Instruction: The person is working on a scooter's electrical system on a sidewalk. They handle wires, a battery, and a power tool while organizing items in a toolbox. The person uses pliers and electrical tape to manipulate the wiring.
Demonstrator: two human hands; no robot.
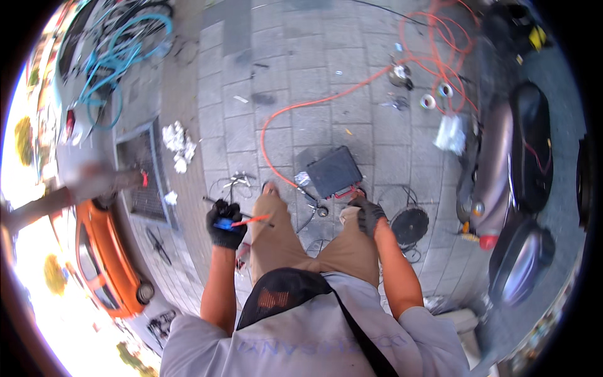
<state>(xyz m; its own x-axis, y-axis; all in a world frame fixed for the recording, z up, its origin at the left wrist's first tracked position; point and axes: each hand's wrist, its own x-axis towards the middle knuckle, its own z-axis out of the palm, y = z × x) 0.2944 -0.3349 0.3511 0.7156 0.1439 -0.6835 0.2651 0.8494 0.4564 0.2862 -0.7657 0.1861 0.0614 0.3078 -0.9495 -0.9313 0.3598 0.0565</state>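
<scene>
My left hand (227,226), in a dark glove, is closed around a slim tool with a blue part (224,223). An orange-red strip (251,220) sticks out of that grip to the right, over my left thigh. I cannot make out the tool's exact kind. My right hand (370,215), in a grey glove, lies on my right knee with its fingers stretched forward and holds nothing that I can see. Just ahead of that knee a black case (334,173) lies on the paving. An orange hose (314,102) runs to a dark fitting (308,196) between my feet.
Right of my knee lies a black round disc (409,226). Cables and small parts (237,180) lie ahead of my left hand. A scooter (502,163) stands at the right. White crumpled paper (179,146), a blue bicycle (103,69) and an orange car (107,264) are at the left.
</scene>
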